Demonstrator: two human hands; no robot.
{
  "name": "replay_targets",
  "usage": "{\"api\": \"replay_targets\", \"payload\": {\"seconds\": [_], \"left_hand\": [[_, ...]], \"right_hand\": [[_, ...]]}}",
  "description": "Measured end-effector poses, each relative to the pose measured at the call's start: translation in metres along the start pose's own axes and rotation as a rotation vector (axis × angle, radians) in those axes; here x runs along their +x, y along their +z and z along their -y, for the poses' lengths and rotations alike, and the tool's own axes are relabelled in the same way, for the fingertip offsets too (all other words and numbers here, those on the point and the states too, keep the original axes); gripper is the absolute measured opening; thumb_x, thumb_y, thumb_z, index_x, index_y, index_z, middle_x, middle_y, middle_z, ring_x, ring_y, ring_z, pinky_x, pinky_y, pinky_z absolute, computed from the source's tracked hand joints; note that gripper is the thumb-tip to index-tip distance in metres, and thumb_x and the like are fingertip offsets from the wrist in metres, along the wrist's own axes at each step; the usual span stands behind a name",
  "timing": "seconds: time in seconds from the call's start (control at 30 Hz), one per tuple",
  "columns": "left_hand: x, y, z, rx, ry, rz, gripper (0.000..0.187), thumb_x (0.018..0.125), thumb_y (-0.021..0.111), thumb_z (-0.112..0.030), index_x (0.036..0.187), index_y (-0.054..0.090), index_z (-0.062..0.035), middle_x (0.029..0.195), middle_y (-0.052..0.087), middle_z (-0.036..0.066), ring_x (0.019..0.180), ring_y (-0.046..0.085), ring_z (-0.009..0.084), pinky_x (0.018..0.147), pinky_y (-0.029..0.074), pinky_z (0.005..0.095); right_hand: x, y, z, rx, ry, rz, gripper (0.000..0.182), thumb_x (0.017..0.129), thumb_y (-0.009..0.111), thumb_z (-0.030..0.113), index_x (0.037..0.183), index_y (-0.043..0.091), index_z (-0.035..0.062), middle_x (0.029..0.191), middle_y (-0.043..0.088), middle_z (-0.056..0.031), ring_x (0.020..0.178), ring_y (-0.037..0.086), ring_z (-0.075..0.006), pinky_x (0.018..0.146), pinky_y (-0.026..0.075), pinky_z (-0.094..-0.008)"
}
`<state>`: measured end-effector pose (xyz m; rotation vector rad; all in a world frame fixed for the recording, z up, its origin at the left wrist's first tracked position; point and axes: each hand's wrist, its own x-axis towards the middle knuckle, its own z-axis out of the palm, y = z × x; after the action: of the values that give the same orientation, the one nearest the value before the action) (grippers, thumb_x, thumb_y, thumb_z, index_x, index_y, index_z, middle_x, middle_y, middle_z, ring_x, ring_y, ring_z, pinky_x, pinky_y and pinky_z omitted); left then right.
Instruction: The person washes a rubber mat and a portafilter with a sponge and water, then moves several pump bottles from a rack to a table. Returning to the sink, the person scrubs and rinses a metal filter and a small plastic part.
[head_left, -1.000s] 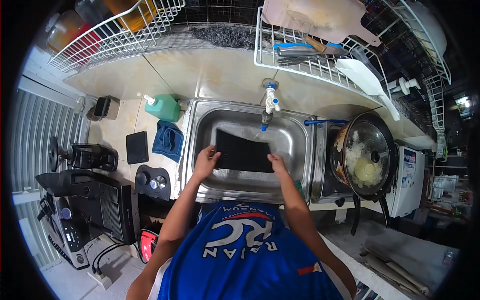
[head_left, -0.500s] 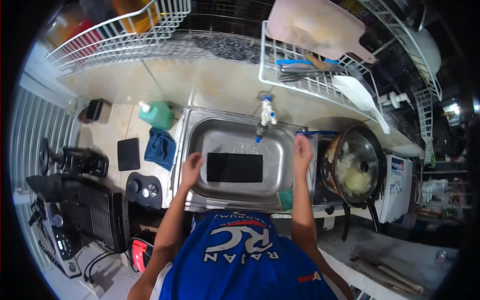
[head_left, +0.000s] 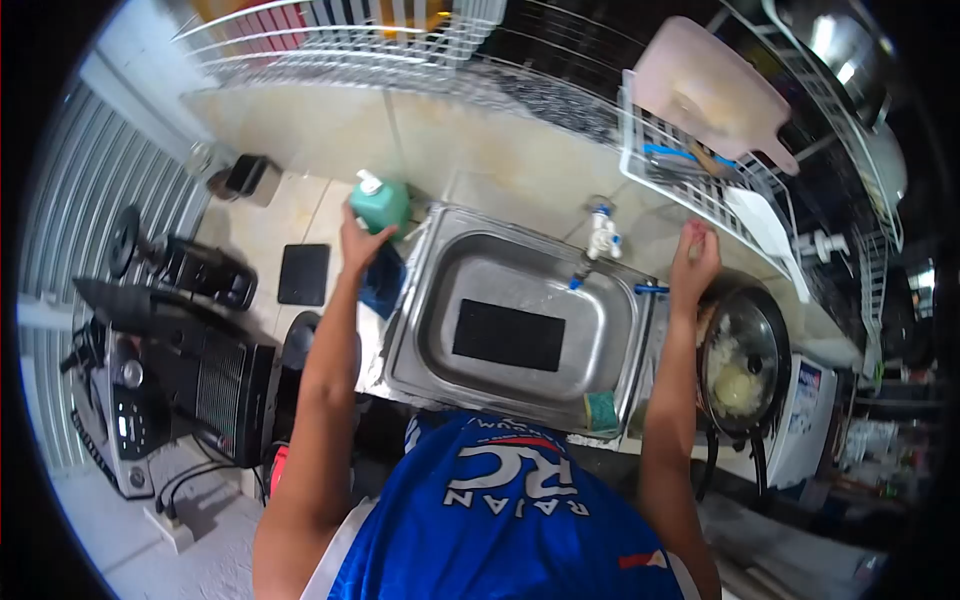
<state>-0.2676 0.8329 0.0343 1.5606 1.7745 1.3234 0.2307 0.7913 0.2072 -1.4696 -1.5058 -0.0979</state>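
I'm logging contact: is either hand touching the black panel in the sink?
No, the left hand is at the green bottle and the right hand beyond the sink rim, both off the black panel.

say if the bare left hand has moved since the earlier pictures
Yes: the left hand has gone left and forward relative to the silver metal sink, up to the green plastic pump bottle.
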Motion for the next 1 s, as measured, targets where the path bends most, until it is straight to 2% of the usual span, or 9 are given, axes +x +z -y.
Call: {"api": "replay_targets", "payload": {"seconds": [0.17, 0.23, 0.3, 0.4, 0.5, 0.57, 0.63, 0.73, 1.0], "left_hand": [[-0.002, 0.017, -0.008, 0.055, 0.061, -0.147, 0.083, 0.052, 0.086, -0.031, 0.117, 0.044, -0.0002, 0.108, 0.056, 0.021, 0.101, 0.055, 0.0341, 0.085, 0.045, 0.0388], [0.000, 0.028, -0.039, 0.263, 0.165, -0.471, 0.085, 0.052, 0.086, -0.030, 0.118, 0.041, -0.0008, 0.109, 0.056, 0.020, 0.101, 0.055, 0.0341, 0.086, 0.044, 0.0395], [0.011, 0.048, -0.037, -0.054, -0.148, -0.388, 0.084, 0.051, 0.084, -0.024, 0.120, 0.040, -0.0037, 0.101, 0.060, 0.020, 0.095, 0.058, 0.0353, 0.082, 0.047, 0.0403], [0.006, 0.044, -0.056, 0.008, -0.286, -0.329, 0.078, 0.051, 0.082, -0.020, 0.117, 0.044, -0.0046, 0.098, 0.061, 0.019, 0.092, 0.060, 0.0351, 0.079, 0.048, 0.0395], [-0.043, 0.025, -0.095, -0.007, 0.162, -0.191, 0.075, 0.050, 0.081, -0.016, 0.117, 0.051, -0.0025, 0.103, 0.061, 0.017, 0.094, 0.060, 0.0347, 0.082, 0.048, 0.0381], [-0.090, 0.021, -0.107, 0.045, 0.335, -0.179, 0.080, 0.049, 0.082, -0.016, 0.121, 0.049, -0.0005, 0.109, 0.060, 0.018, 0.097, 0.059, 0.0348, 0.085, 0.047, 0.0396], [-0.131, 0.015, -0.109, 0.101, 0.348, -0.092, 0.081, 0.048, 0.083, -0.018, 0.119, 0.050, 0.0008, 0.112, 0.058, 0.019, 0.100, 0.058, 0.0363, 0.087, 0.046, 0.0415], [-0.168, 0.025, -0.083, 0.149, 0.299, -0.124, 0.078, 0.048, 0.083, -0.018, 0.117, 0.050, 0.0020, 0.111, 0.058, 0.021, 0.103, 0.056, 0.0386, 0.088, 0.045, 0.0434], [-0.183, 0.034, -0.072, 0.137, 0.228, -0.214, 0.069, 0.057, 0.075, -0.018, 0.119, 0.050, 0.0004, 0.120, 0.055, 0.016, 0.112, 0.051, 0.0379, 0.092, 0.041, 0.0481]], "right_hand": [[-0.072, 0.024, 0.093, 0.390, -0.174, 0.474, 0.008, 0.075, 0.062, -0.001, 0.082, 0.063, 0.0009, 0.072, 0.062, -0.0095, 0.062, 0.057, -0.0187, 0.059, 0.046, -0.0278], [-0.069, 0.044, 0.132, 0.538, -0.159, 0.594, 0.007, 0.075, 0.062, -0.001, 0.082, 0.064, 0.0007, 0.073, 0.062, -0.0093, 0.065, 0.059, -0.0185, 0.060, 0.047, -0.0277], [-0.059, 0.067, 0.178, 0.618, -0.163, 0.695, 0.007, 0.077, 0.063, 0.001, 0.083, 0.064, 0.0008, 0.075, 0.063, -0.0086, 0.068, 0.061, -0.0192, 0.063, 0.047, -0.0273], [-0.056, 0.079, 0.190, 0.651, -0.122, 0.797, 0.009, 0.079, 0.062, 0.005, 0.088, 0.064, 0.0017, 0.081, 0.065, -0.0081, 0.074, 0.062, -0.0202, 0.066, 0.047, -0.0275], [-0.052, 0.092, 0.191, 0.646, -0.038, 0.654, 0.016, 0.081, 0.061, 0.008, 0.096, 0.063, 0.0032, 0.093, 0.065, -0.0089, 0.085, 0.061, -0.0212, 0.072, 0.047, -0.0285], [-0.053, 0.103, 0.196, 0.637, -0.225, 0.703, 0.024, 0.084, 0.056, 0.013, 0.105, 0.059, 0.0014, 0.109, 0.059, -0.0160, 0.107, 0.054, -0.0277, 0.092, 0.041, -0.0342], [-0.081, 0.126, 0.195, 0.585, -0.273, 0.831, 0.028, 0.087, 0.054, 0.020, 0.108, 0.058, 0.0022, 0.111, 0.057, -0.0182, 0.110, 0.052, -0.0335, 0.094, 0.039, -0.0368], [-0.119, 0.152, 0.196, 0.496, -0.059, 1.360, 0.038, 0.087, 0.053, 0.033, 0.110, 0.058, 0.0027, 0.116, 0.056, -0.0188, 0.106, 0.053, -0.0385, 0.096, 0.038, -0.0396], [-0.134, 0.164, 0.183, 0.438, -0.675, 1.143, 0.043, 0.082, 0.058, 0.036, 0.107, 0.058, 0.0013, 0.113, 0.058, -0.0208, 0.107, 0.054, -0.0367, 0.102, 0.033, -0.0495]]}}
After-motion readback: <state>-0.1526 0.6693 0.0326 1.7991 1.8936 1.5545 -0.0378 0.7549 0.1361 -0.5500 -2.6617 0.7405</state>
